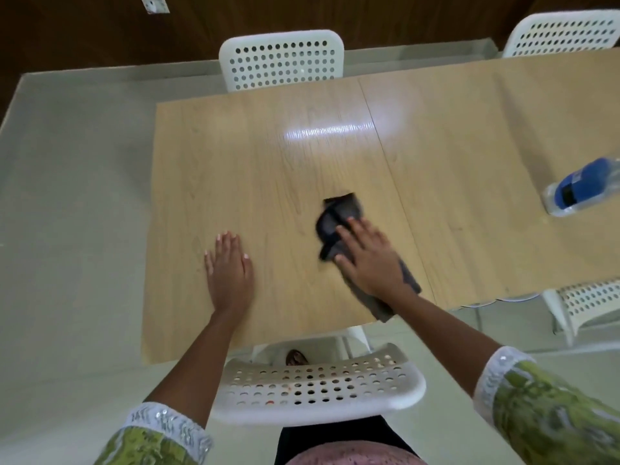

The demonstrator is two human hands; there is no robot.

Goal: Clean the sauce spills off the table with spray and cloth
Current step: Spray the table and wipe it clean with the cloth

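A dark grey cloth (339,218) lies on the light wooden table (268,156) near its middle. My right hand (369,260) presses flat on the cloth with straight fingers; part of the cloth trails under my wrist toward the near edge. My left hand (228,266) rests flat on the bare tabletop to the left, fingers together. A clear spray bottle with a blue label (582,187) lies or leans at the table's right side, well away from both hands. No sauce spill shows on the wood around the cloth.
White perforated chairs stand around the table: one at the far side (281,60), one at the far right (567,33), one at the near right (590,303), and one right in front of me (318,384). Pale floor (73,196) lies to the left.
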